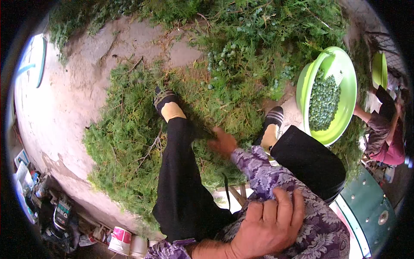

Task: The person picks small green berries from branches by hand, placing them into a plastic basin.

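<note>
My left hand (269, 226) is over my lap near the bottom, its back towards me and its fingers curled down over the patterned purple cloth (310, 220). Whatever lies under those fingers is hidden. My right hand (224, 142) reaches down between my knees, just above the cut green conifer branches (233, 112); motion smears its fingers, and I cannot tell whether they hold a sprig. Beyond my right knee, a lime-green basin (304, 93) stands tilted in view. Inside it are many small bluish-green cones (323, 103) and a pale green perforated piece (334, 69).
Another person (388, 125) sits at the far right near a second green basin (379, 71). More branches (267, 26) are heaped at the top. A green panel (366, 203) is at lower right. White-and-pink bucket (120, 239) and assorted clutter (56, 211) are at lower left.
</note>
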{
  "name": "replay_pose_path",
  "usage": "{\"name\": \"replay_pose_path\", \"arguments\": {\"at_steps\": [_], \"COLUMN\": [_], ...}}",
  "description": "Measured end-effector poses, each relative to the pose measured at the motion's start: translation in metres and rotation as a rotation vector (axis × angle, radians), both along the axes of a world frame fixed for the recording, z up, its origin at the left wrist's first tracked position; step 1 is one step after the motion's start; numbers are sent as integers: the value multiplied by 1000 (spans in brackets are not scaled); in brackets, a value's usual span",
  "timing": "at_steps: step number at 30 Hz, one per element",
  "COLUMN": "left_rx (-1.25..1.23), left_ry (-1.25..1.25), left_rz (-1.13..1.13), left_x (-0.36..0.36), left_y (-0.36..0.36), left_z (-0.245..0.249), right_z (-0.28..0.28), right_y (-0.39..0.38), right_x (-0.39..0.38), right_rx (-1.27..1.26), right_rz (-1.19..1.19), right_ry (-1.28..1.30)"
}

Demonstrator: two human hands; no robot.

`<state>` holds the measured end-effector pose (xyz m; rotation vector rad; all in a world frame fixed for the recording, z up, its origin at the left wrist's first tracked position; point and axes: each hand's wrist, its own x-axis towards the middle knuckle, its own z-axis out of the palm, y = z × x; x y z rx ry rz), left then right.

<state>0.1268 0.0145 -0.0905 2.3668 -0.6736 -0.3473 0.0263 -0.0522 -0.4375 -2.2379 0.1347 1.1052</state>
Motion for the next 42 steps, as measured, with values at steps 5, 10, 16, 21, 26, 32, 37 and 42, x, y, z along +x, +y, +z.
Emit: {"name": "replay_pose_path", "arguments": {"at_steps": [5, 10, 16, 21, 26, 32, 37, 42], "left_rx": [-67, -18, -51, -53, -31, -50, -44, -16], "left_ry": [-83, -52, -131, -88, -60, -94, -171, -121], "left_rz": [140, 44, 156, 128, 57, 106, 114, 104], "left_x": [-4, 6, -6, -3, 7, -3, -3, -1], "left_y": [-1, 6, -4, -3, 4, 1, 2, 4], "left_z": [-7, 1, -9, -6, 1, -4, -8, -5], "right_z": [11, 12, -9, 7, -17, 6, -15, -23], "right_y": [-60, -62, -29, 3, 33, -25, -86, -93], "right_x": [71, 78, 34, 13, -74, 5, 73, 104], "right_rx": [-345, -492, -489, -23, 248, 11, -194, -272], "right_rz": [-590, -374, -251, 375, 490, -301, -488, -441], "right_ry": [-50, 154, 86, 272, 268, -114, -322, -252]}}
